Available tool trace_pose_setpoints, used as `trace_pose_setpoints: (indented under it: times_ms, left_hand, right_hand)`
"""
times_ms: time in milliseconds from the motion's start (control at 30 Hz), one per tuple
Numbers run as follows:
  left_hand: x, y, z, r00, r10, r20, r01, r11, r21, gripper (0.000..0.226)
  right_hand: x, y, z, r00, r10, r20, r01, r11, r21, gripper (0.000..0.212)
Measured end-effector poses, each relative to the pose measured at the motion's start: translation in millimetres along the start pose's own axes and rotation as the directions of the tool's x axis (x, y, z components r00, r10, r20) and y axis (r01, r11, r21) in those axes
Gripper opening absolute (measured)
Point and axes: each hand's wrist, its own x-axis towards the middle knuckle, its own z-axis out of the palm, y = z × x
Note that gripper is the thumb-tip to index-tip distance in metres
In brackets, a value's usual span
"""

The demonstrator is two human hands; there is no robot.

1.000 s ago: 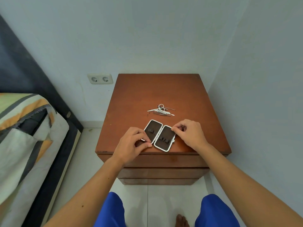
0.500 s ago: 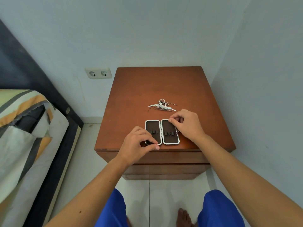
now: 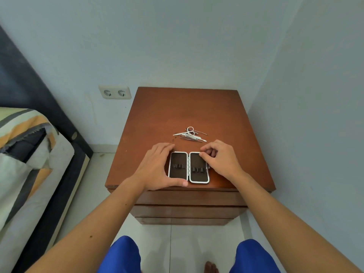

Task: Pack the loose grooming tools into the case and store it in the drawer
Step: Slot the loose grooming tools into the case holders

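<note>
The case (image 3: pixel 188 167) lies opened flat near the front edge of the counter (image 3: pixel 189 107), its two dark halves side by side, joined by a hinge down the middle and framed in pale metal. No brand, label or writing can be read on it or anywhere else in view. Small dark loops cross each half, and none of them holds anything.

The left hand (image 3: pixel 157 167) is spread open against the left half, fingers along its far edge and thumb along its near edge, framing it rather than closing round it. The right hand (image 3: pixel 219 161) is loosely curled, its fingertips (image 3: pixel 201 154) pinching the far right corner of the right half; the hand hides most of that side's outer edge, where only a small clasp peeks out.

The loose tools (image 3: pixel 190 134) sit in a tangled pile just beyond the case, apart from both hands. A pair of small scissors with ring handles can be made out; the other thin metal pieces overlap too much to tell one from another.

Below the top, the drawer fronts (image 3: pixel 189 205) are shut. A double wall socket (image 3: pixel 114 92) sits to the left, and a bed (image 3: pixel 29 154) is cut off by the left edge.
</note>
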Motion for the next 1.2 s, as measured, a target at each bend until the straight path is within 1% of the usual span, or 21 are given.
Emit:
trace_pose_setpoints:
  times_ms: [100, 167, 300, 400, 500, 567, 767, 900, 1067, 1133, 1200]
  left_hand:
    - [0, -8, 4, 1.000, 0.026, -0.016, -0.026, 0.999, 0.030, 0.132]
    - [-2, -7, 6, 0.999, 0.023, -0.033, -0.023, 1.000, 0.016, 0.130]
    - [-1, -6, 6, 0.999, 0.021, -0.040, -0.021, 1.000, 0.010, 0.127]
    - [-1, -6, 6, 1.000, 0.007, -0.025, -0.007, 1.000, 0.001, 0.128]
    - [-2, -6, 6, 1.000, -0.001, -0.028, 0.001, 1.000, 0.006, 0.129]
    - [-1, -7, 7, 1.000, 0.003, -0.030, -0.002, 1.000, 0.010, 0.129]
    - [-1, -6, 6, 0.999, 0.006, -0.036, -0.005, 1.000, 0.009, 0.129]
    - [-1, -7, 6, 0.999, 0.006, -0.036, -0.005, 1.000, 0.015, 0.129]
    - [-1, -6, 5, 1.000, -0.006, -0.028, 0.007, 1.000, 0.018, 0.130]
    - [-1, -5, 5, 0.999, -0.006, -0.031, 0.007, 1.000, 0.020, 0.130]
    - [-1, -5, 5, 0.999, -0.005, -0.033, 0.006, 1.000, 0.024, 0.129]
  right_hand:
    - [8, -2, -2, 0.999, 0.006, -0.036, -0.005, 1.000, 0.026, 0.008]
    - [17, -6, -3, 0.999, 0.005, -0.047, -0.004, 1.000, 0.029, 0.007]
    - [44, -20, 5, 0.995, -0.053, -0.081, 0.056, 0.998, 0.029, 0.009]
    - [65, -30, 15, 0.996, -0.080, -0.045, 0.079, 0.997, -0.027, 0.012]
    - [76, -31, 24, 0.997, -0.064, 0.043, 0.070, 0.987, -0.142, 0.016]
    - [76, -30, 28, 0.996, -0.057, 0.073, 0.069, 0.980, -0.185, 0.017]
    - [71, -30, 30, 0.993, -0.112, 0.040, 0.118, 0.970, -0.213, 0.012]
    - [68, -31, 29, 0.985, -0.169, 0.022, 0.170, 0.968, -0.183, 0.007]
    - [64, -34, 22, 0.981, -0.188, -0.038, 0.184, 0.979, -0.093, 0.006]
    - [62, -35, 19, 0.984, -0.167, -0.059, 0.163, 0.985, -0.055, 0.003]
    - [59, -36, 16, 0.993, -0.099, -0.067, 0.099, 0.995, 0.010, 0.006]
